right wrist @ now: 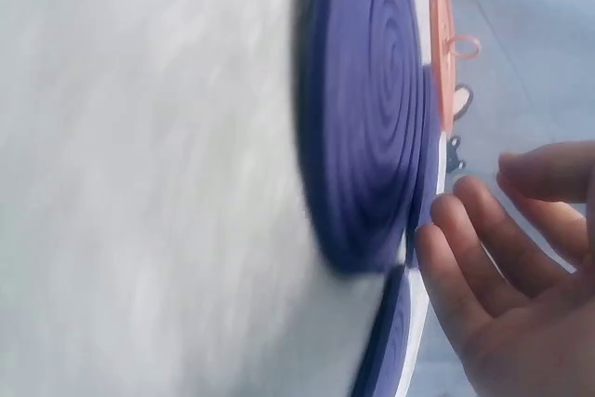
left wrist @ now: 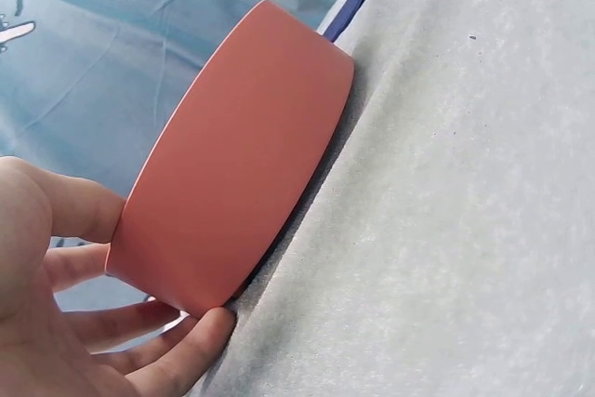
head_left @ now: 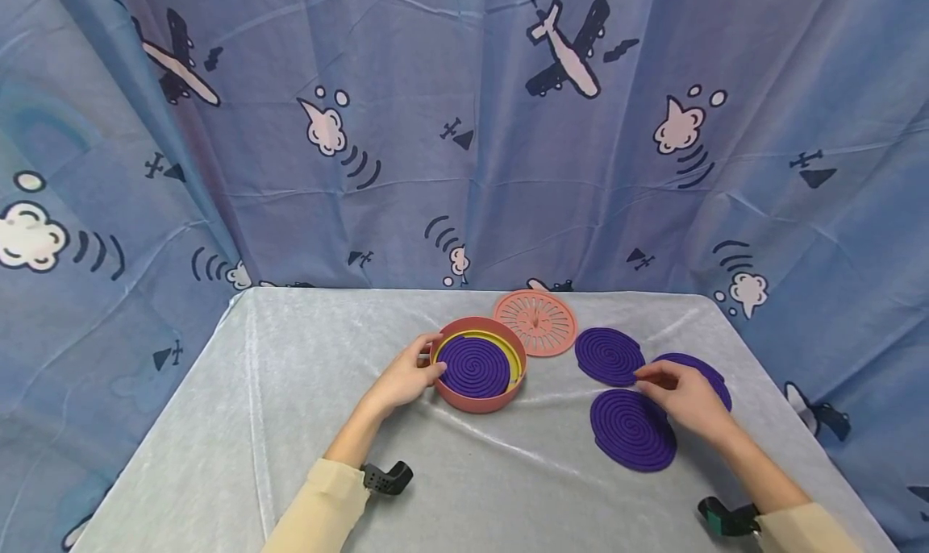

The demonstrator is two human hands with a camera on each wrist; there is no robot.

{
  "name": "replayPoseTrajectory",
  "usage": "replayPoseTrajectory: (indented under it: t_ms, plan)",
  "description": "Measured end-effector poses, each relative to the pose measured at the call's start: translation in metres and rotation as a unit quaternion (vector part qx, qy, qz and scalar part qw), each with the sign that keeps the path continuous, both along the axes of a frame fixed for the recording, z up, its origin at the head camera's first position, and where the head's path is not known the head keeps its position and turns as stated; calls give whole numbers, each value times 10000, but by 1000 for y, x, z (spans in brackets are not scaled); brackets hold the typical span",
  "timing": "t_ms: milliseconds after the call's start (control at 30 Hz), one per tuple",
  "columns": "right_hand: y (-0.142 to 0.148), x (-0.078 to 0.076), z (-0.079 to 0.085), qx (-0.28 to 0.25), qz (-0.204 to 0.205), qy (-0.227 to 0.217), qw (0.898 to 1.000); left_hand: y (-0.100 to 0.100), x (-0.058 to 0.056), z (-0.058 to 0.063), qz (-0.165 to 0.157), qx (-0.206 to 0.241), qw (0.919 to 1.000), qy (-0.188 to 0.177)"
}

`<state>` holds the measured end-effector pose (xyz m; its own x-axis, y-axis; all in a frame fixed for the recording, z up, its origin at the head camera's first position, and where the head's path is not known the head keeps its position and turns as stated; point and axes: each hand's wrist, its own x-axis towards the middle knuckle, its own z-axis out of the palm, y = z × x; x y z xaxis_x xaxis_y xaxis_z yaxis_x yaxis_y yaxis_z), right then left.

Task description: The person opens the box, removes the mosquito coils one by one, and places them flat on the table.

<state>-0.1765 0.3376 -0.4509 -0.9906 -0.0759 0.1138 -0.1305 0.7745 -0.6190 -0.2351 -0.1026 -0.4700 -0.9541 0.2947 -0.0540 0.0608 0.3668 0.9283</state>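
Note:
On the table stands a round coral box (head_left: 479,405) with a yellow ring (head_left: 517,365) inside. A purple mosquito coil (head_left: 475,366) lies flat within it. My left hand (head_left: 406,376) grips the left side of the box, thumb over the rim; in the left wrist view its fingers press against the outer wall (left wrist: 242,146). Three more purple coils lie to the right: one at the back (head_left: 608,356), one in front (head_left: 633,430), and one (head_left: 693,367) partly hidden by my right hand (head_left: 685,396). That hand hovers above them with loosely bent fingers, holding nothing.
A coral slotted lid (head_left: 535,322) with a small loop handle (right wrist: 465,46) lies behind the box, close to its back right. A pale cloth (head_left: 327,335) covers the table. Behind and beside it hangs a blue printed curtain (head_left: 406,134).

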Motion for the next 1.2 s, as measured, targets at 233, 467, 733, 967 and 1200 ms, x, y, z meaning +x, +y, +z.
replayPoseTrajectory:
  t_ms: [233, 467, 733, 967, 1200]
  plan:
    - [-31, -10, 5, -579, 142, -189, 9980, 0, 0, 0, 18, 14, 10000, -9]
    - [-64, -23, 6, -1370, 459, -381, 9888, -1, 0, -1, 6, -42, 10000, 35]
    - [-102, -36, 1, -1449, 699, -400, 9862, 0, 1, -1, 12, -85, 9999, 106]
    - [-127, -39, 0, -1282, 575, -201, 9899, 2, 0, 0, 106, -13, 9999, 78]
    - [-145, -45, 0, -2097, 607, -503, 9746, 2, 0, -1, 146, -54, 9999, 66]
